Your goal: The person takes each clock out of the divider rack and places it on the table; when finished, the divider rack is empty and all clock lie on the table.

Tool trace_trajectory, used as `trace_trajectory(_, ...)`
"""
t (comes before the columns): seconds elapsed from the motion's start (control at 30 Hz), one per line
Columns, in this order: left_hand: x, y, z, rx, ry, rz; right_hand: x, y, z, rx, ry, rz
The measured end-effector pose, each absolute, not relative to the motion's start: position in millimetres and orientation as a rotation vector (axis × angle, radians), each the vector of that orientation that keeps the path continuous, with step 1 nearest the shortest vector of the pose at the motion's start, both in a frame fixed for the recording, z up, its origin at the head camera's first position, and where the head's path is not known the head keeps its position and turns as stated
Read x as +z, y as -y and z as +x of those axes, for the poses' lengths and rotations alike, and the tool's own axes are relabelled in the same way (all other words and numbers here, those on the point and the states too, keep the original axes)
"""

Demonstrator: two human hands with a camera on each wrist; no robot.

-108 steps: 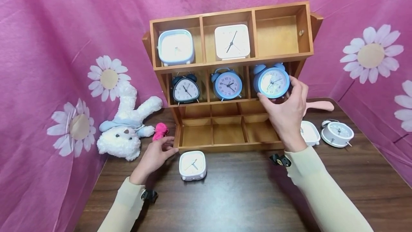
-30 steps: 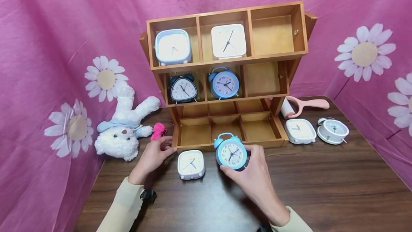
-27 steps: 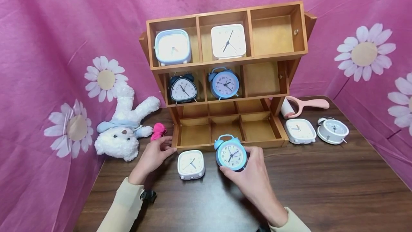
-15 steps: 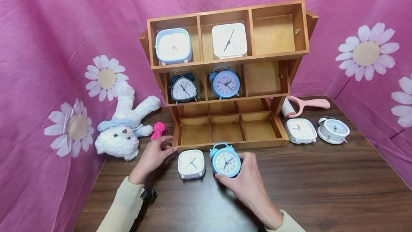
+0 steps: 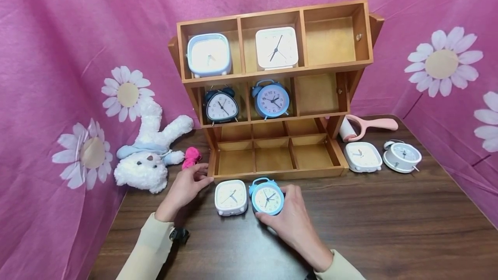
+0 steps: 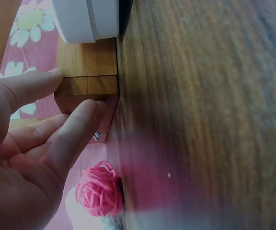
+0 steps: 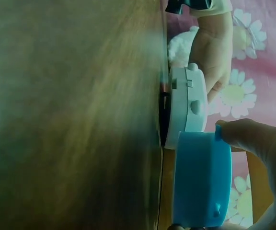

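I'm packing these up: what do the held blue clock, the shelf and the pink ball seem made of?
Blue clock: painted metal or plastic, satin; its smooth, even blue case leaves that open. Shelf: wood, probably varnished; grain shows on its smooth surface. Pink ball: matte yarn; wound strands show up close.

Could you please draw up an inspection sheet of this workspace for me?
Surface: dark wood-grain table, some glare.
Job's things: blue clock beside white clock; behind them, rack holding four clocks; two others right of it.
Clutter: bear, pink yarn between bear and rack; lint roller at right.
Hands: right hand holds blue clock; left hand touches rack's near left corner.
Cables: nothing seen.
Surroundings: pink cloth with daisies.
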State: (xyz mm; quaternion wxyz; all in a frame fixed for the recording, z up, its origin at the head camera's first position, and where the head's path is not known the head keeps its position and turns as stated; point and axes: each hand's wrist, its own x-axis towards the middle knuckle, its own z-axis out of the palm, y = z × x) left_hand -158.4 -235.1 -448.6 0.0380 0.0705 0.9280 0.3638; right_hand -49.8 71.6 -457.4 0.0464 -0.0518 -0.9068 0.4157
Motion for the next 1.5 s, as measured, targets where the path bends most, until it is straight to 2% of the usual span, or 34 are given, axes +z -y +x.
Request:
trace_trajectory(0.53,-449,235,-159,1.116,-2.857,0.225,-459,-72,-57,1.236,2.83,-0.152)
trace_trajectory(1.07,-450,236,-157,1.125,-2.864,0.234,-438,-82,-58,1.271,2.712,-0.045)
trace_trajectory(1.5,-452,236,-159,1.152,-2.849,0.202,-406,-95,-70,1.437,2.472,0.004)
